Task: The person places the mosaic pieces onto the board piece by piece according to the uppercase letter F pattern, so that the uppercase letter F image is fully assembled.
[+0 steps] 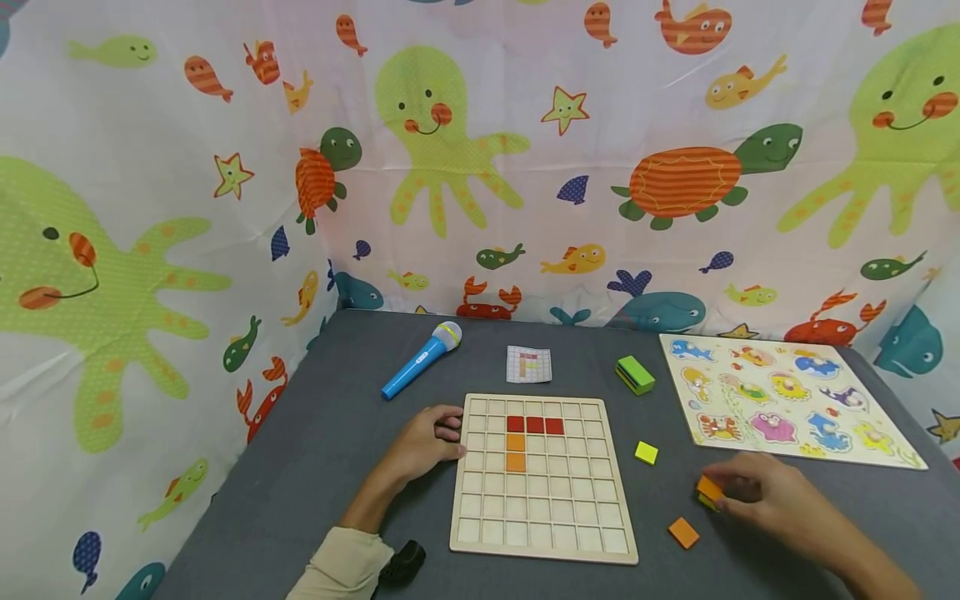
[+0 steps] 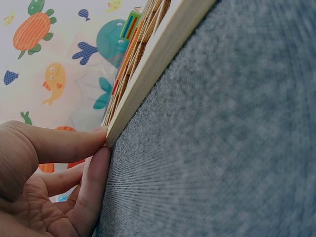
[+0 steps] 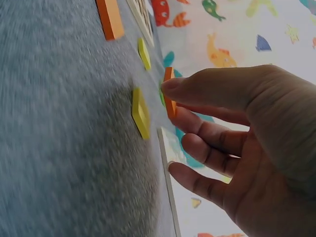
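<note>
A wooden grid board (image 1: pixel 543 546) lies on the grey table, with three red tiles (image 1: pixel 535 426) in a row and two orange tiles (image 1: pixel 516 452) below the leftmost one. My left hand (image 1: pixel 423 446) pinches the board's left edge between thumb and finger; in the left wrist view the thumb and finger meet at its corner. My right hand (image 1: pixel 772 500) pinches an orange tile (image 3: pixel 169 93) between thumb and fingertips, above a yellow tile (image 3: pixel 140 113) on the table. Another orange tile (image 1: pixel 683 533) and a yellow tile (image 1: pixel 647 452) lie between the board and my right hand.
Behind the board lie a small pattern card (image 1: pixel 528 365) and a blue toy microphone (image 1: pixel 416 367). A green tile stack (image 1: pixel 634 376) is at the back right, beside a sea-animal puzzle board (image 1: pixel 795 400). A printed curtain (image 1: pixel 480 167) hangs behind the table.
</note>
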`<action>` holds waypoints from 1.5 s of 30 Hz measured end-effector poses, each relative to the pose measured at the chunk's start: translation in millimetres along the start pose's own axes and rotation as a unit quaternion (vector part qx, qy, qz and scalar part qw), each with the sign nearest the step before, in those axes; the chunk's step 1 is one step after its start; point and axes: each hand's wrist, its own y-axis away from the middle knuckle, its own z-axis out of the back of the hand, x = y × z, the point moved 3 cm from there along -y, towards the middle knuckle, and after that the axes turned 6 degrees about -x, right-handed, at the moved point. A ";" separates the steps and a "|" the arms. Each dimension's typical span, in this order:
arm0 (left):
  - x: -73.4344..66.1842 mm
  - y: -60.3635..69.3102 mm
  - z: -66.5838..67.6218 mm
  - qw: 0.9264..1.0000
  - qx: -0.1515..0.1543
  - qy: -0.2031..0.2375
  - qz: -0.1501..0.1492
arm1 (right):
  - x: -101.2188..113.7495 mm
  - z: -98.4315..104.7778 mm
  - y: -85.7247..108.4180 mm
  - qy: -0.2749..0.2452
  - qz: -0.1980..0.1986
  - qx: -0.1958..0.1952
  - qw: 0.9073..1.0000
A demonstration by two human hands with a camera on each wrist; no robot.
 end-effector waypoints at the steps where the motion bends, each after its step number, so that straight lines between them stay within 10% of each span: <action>1: 0.3 -0.3 -0.1 1.000 -0.001 -0.001 -0.001 | 2.6 -1.5 -0.9 0.003 0.002 -0.002 1.000; 45: 5.3 -3.4 -2.3 1.000 0.003 0.005 -0.003 | 117.2 -62.7 -50.9 -0.032 0.174 0.019 0.984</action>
